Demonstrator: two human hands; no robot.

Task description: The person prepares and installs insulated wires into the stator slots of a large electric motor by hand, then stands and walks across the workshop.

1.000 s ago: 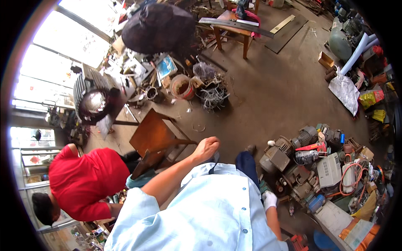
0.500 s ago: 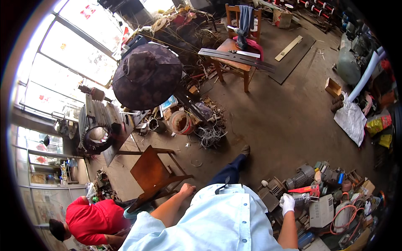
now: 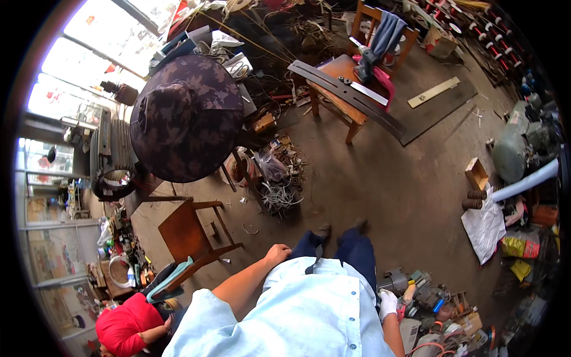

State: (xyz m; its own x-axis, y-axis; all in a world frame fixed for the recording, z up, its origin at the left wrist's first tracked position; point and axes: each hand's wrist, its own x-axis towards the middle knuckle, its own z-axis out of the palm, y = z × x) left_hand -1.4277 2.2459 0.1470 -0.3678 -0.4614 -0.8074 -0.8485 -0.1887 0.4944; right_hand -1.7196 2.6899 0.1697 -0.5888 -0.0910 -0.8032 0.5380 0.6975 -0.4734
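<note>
My bare left hand hangs at my left hip against dark blue trousers. Its fingers are curled in, and nothing shows in them. On my right, a white glove covers my right hand, held low beside my hip. The gloved fingers look curled too, with no object visible in them; their undersides are hidden. Nearest to the glove lies a pile of motors and machine parts on the floor. A brown wooden chair stands left of my left hand, not touching it.
A co-worker in a red shirt is at the lower left. Ahead left is a wide camouflage hat. Tangled wire lies ahead. Another chair bears a metal strip and a drill. A green tank stands right.
I have stepped forward and the view has shifted; both feet now show. The gloved hand has moved back from the motor pile toward my side. The co-worker appears lower and bent over.
</note>
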